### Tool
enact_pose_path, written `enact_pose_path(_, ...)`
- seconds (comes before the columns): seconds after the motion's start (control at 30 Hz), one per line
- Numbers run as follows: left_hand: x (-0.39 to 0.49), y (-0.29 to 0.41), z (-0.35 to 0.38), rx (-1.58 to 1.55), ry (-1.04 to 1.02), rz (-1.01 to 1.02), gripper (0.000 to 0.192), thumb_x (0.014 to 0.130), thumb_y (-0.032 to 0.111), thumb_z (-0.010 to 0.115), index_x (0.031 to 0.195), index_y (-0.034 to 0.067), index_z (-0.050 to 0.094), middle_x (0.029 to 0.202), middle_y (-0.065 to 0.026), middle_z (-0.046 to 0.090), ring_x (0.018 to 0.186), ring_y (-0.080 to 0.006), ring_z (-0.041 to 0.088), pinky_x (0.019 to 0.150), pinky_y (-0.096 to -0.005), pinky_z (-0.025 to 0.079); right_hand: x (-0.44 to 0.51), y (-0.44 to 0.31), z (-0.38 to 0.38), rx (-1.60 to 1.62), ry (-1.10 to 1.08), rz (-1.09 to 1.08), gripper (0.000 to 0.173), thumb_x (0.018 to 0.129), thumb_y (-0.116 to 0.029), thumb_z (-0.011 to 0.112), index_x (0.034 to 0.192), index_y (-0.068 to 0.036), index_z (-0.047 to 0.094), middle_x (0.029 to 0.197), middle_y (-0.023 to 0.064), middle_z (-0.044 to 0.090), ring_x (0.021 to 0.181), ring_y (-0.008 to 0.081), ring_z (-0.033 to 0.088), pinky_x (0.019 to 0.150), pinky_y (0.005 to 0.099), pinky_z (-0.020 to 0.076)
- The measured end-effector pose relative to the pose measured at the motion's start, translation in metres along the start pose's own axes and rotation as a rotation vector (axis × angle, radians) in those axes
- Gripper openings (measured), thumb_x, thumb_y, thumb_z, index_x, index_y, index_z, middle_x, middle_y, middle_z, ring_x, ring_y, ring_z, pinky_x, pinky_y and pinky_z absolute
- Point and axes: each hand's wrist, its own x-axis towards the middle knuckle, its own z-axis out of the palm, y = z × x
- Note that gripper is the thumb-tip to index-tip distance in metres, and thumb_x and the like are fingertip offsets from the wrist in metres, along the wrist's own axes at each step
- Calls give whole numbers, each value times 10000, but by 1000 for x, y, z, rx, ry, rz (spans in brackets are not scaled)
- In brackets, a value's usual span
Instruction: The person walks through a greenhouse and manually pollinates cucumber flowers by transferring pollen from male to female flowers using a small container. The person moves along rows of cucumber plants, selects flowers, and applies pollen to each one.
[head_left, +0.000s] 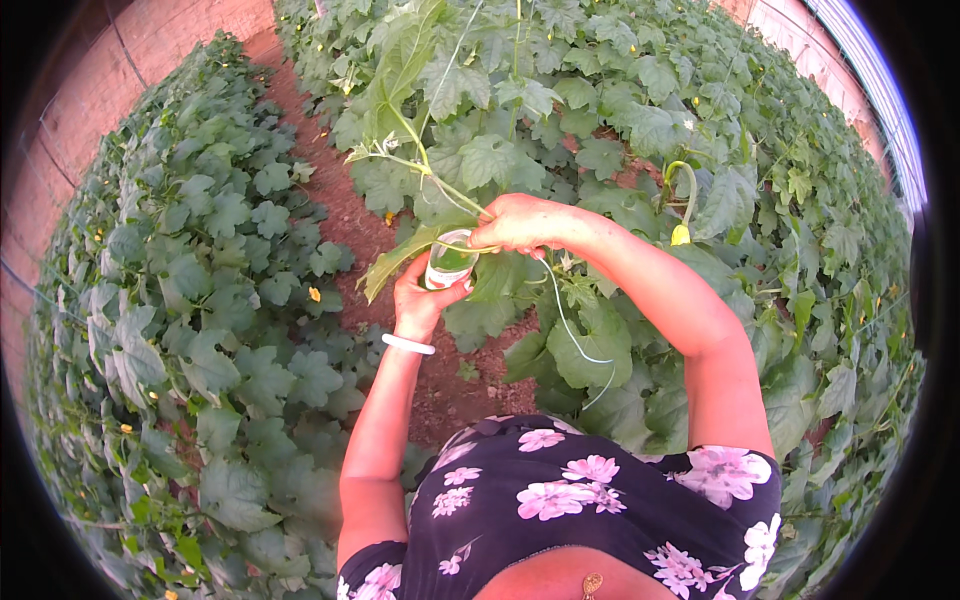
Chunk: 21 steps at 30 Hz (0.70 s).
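Observation:
My left hand (420, 304), with a white bracelet at its wrist, is wrapped around a small clear plastic cup (448, 274) that bears red and dark print. Green shows through the cup; whether that is its contents or foliage behind, I cannot tell. Just above and to the right, my right hand (521, 223) grips a green vine stem (450, 189) that runs up and left to large leaves and tendrils. A thin leaf stalk crosses the cup's mouth near my right fingertips and leads to a drooping leaf (394, 262). From below that hand hangs a loose pale string (562, 315).
Dense rows of leafy climbing vines (225, 360) stand on both sides of a reddish soil path (337, 187). A curved young fruit with a yellow flower (680, 234) hangs at right. Upright strings (454, 64) run among the leaves. An earthen wall (67, 112) rises at the far left.

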Motion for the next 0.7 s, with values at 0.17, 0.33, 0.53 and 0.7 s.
enact_pose_path(0.17, 2, 5, 15, -99, -108, -34, 439, 753, -36, 831, 1162, 34, 686, 1061, -43, 736, 948, -129, 685, 858, -293, 543, 5, 8, -5, -20, -67, 34, 336, 811, -361, 656, 693, -61, 560, 555, -2, 441, 452, 127, 414, 429, 325, 347)
enact_pose_path(0.33, -1, -4, 18, -50, -28, -93, 417, 774, -37, 820, 1158, 55, 686, 1059, -31, 736, 952, -118, 680, 855, -292, 541, 3, 14, -11, -43, -77, 42, 346, 818, -362, 652, 721, -38, 580, 562, 5, 443, 463, 138, 428, 432, 332, 364)
enact_pose_path(0.53, -5, -14, 26, -68, -12, -84, 499, 745, -42, 844, 1193, 43, 640, 1053, -17, 719, 933, -124, 673, 870, -301, 546, -9, 38, -8, 124, -89, -81, 524, 928, -530, 638, 860, -13, 590, 645, 6, 493, 535, 131, 488, 489, 311, 421)
enact_pose_path(0.7, -18, -57, 5, 68, 78, -132, 656, 691, 5, 892, 1283, 53, 613, 1179, -43, 686, 1080, -165, 640, 970, -348, 505, -13, 92, 7, 333, 189, -323, 363, 912, -330, 680, 1016, 7, 591, 822, 47, 586, 735, 124, 560, 675, 296, 479)
